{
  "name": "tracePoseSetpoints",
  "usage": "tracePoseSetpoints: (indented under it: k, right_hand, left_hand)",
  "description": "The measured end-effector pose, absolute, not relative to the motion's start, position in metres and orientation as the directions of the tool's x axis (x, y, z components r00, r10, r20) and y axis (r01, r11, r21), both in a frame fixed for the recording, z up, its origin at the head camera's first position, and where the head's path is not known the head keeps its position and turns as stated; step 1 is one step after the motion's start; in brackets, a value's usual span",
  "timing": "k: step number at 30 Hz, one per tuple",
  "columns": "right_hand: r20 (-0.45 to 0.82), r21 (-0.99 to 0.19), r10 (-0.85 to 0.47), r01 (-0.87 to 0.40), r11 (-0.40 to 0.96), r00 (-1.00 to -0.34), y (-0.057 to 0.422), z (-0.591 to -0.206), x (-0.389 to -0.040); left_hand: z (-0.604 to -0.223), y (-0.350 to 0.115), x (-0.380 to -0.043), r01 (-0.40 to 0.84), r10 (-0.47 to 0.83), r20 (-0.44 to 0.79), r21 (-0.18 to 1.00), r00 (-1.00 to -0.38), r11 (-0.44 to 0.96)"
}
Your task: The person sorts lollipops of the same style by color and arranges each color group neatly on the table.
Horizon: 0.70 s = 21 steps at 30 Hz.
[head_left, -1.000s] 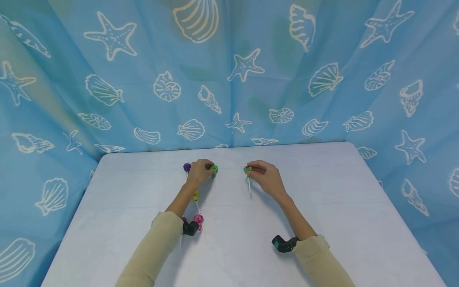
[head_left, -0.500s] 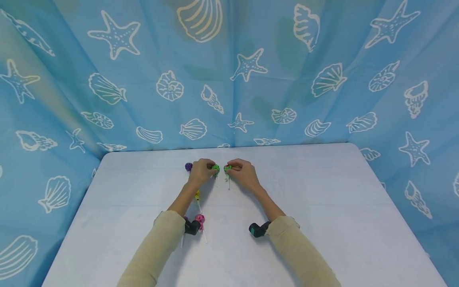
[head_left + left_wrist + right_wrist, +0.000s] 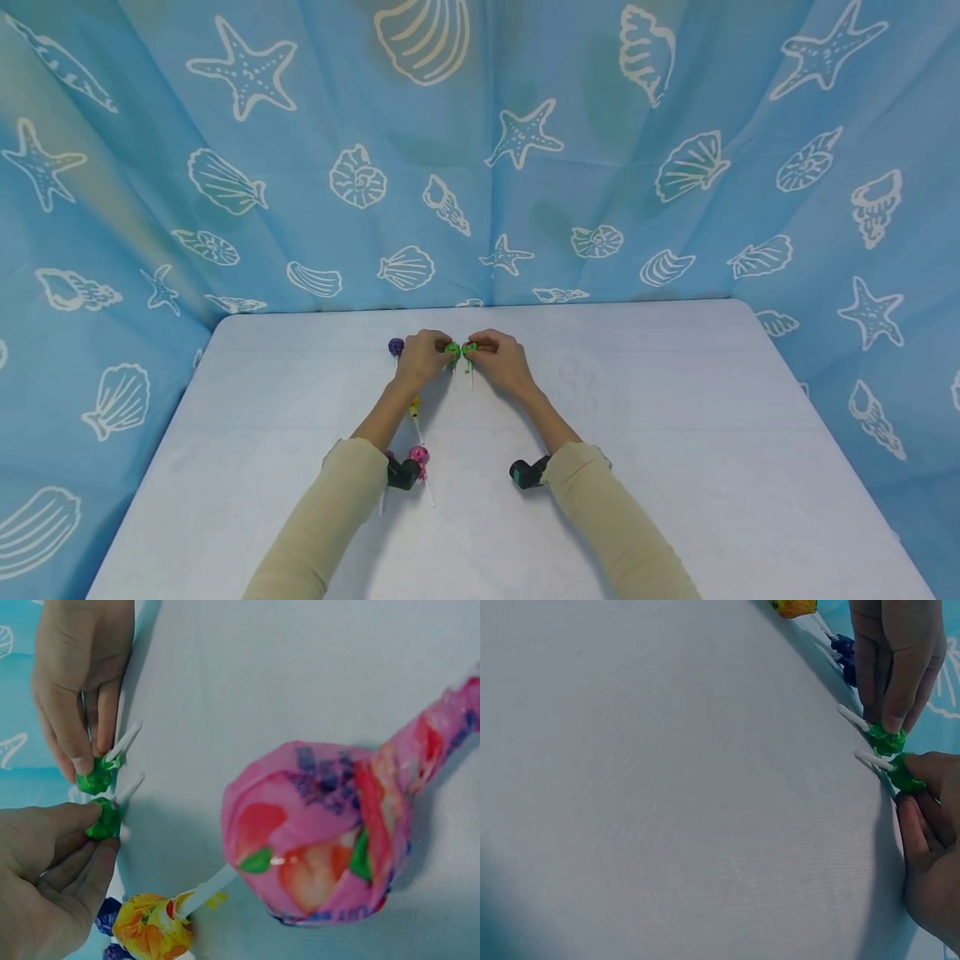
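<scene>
Near the far edge of the table, my left hand (image 3: 422, 357) pinches a green-wrapped lollipop (image 3: 106, 818) by its head, its white stick pointing toward me. Close beside it on the right, my right hand (image 3: 502, 360) pinches a second green lollipop (image 3: 906, 774) between thumb and fingers. In the head view the two green heads sit side by side with a narrow gap. A purple lollipop (image 3: 396, 346) lies just left of my left hand. Under the left forearm a yellow lollipop (image 3: 415, 407) is partly hidden.
Nearer to me lies a pink lollipop (image 3: 419, 456), large in the left wrist view; another beside it is mostly covered by the left wrist's black camera (image 3: 403, 473). A white cloth covers the table (image 3: 675, 400). Behind it hangs a blue curtain (image 3: 450, 150) with shell prints.
My right hand has moved left with its green lollipop, up beside the one in my left hand. The left hand has stayed in place on its lollipop.
</scene>
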State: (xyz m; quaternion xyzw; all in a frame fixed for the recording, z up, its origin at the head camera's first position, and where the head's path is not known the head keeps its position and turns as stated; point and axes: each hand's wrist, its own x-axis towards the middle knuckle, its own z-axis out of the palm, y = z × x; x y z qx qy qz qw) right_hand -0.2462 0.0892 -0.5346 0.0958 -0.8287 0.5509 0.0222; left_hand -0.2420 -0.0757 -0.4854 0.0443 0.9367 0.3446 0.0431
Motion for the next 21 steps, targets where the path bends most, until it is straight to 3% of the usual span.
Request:
tracePoseSetpoints:
  k: [21]
  right_hand:
    - [0.131,-0.901,-0.122,-0.169,0.399,-0.984,0.0861,-0.5337,-0.243]
  left_hand:
    - [-0.4835,-0.073,-0.2424,0.066,0.119,-0.043,0.63,-0.992,0.774]
